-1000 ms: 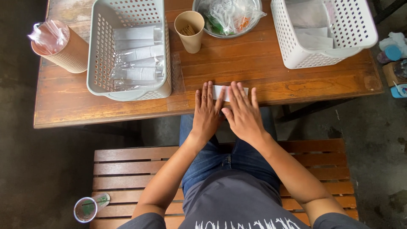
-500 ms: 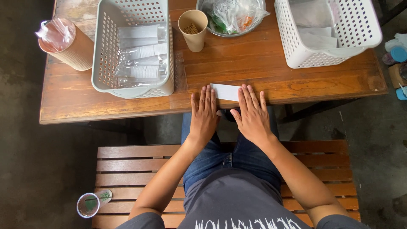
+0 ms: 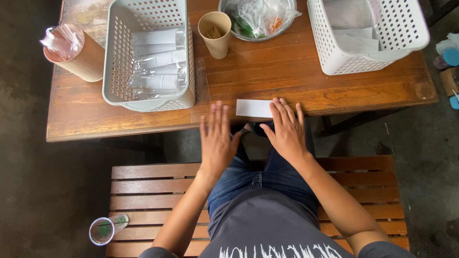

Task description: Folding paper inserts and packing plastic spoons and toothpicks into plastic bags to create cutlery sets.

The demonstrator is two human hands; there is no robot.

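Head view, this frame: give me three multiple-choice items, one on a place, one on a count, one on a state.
1. Where does the white paper strip lie?
A. at the table's near edge
B. inside a basket
C. on the bench

2. How many plastic baskets stand on the table?
A. one
B. two
C. three

3. How is the left hand held?
A. closed in a fist
B. open and flat, fingers spread
C. gripping the cup

Answers:
1. A: the strip sits on the wood at the near edge, with the right hand at its right end.
2. B: a grey basket stands on the left and a white basket on the right.
3. B: all fingers are stretched out and hold nothing.
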